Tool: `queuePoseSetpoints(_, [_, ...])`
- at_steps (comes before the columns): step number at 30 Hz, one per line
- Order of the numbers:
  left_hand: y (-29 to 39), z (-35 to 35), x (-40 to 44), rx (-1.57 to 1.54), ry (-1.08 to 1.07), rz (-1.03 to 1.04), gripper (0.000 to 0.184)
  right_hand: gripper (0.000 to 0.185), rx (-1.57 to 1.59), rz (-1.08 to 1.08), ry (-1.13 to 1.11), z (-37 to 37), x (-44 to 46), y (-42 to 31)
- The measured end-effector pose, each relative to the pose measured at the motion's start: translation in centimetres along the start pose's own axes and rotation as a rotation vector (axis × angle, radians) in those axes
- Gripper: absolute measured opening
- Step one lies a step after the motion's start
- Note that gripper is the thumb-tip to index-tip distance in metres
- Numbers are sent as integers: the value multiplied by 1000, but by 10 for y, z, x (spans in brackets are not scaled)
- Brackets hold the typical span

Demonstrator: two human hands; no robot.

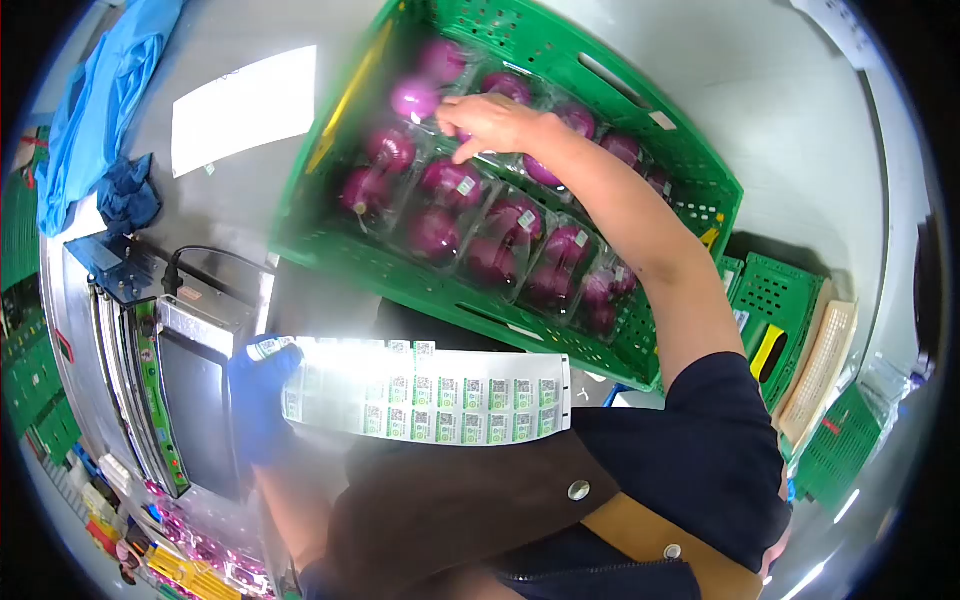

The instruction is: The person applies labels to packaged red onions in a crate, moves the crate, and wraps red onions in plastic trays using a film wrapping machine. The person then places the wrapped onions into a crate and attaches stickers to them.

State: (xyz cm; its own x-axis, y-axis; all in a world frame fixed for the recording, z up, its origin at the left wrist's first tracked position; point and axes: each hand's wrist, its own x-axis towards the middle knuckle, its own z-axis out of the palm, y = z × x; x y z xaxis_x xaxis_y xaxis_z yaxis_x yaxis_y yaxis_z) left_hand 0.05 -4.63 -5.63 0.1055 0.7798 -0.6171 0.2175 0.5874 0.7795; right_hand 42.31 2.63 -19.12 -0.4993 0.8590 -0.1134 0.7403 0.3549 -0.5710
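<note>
My left hand [262,395], in a blue glove, grips the left end of a long sheet of stickers [470,400]. The sheet carries rows of small green-and-white labels with square codes; part of its left side is bare backing. Over the far left of a green crate [610,85], my bare right hand [492,124] reaches down with thumb and fingers apart, at a clear pack of red onions [415,98]. Several more clear packs fill the crate in two rows. Small labels sit on nearer packs, including one pack of red onions [452,185]. Whether a label is under my right fingertips is hidden.
A heat-sealing machine [190,390] with a dark plate stands left, its black cable behind it. A white sheet of paper [245,110] lies on the metal table, near blue plastic [105,110]. Smaller green crates [775,300] stand at the right.
</note>
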Motion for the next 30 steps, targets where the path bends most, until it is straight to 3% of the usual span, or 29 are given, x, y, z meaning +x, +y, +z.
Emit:
queuePoseSetpoints(2, [4,-4,4,58,2,-36,15,26,197,-149,21,-5,31,-19])
queuePoseSetpoints(5, [20,3,2,63,36,-62,16,21,271,-70,-213,-1,77,-40])
queuePoseSetpoints(7, [24,1,2,47,6,-41,16,22,19,-258,-162,25,100,-2])
queuePoseSetpoints(10, [33,5,0,49,24,-27,14,30,-148,-74,-32,7,91,10])
queuePoseSetpoints(13, [37,6,0,49,27,-7,13,31,-124,186,202,-15,60,-37])
queuePoseSetpoints(15, [41,11,0,63,21,-2,13,31,512,212,132,-27,33,-103])
queuePoseSetpoints(17, [46,19,0,112,17,9,14,29,1007,266,-194,-42,4,-156])
queuePoseSetpoints(19, [50,28,2,107,-22,-6,18,25,908,178,-258,-55,-22,-189])
queuePoseSetpoints(26, [55,61,4,142,-127,14,20,16,564,197,-24,-53,-71,-202])
queuePoseSetpoints(30, [49,70,16,198,-135,-30,19,10,95,-103,115,-31,-87,-206])
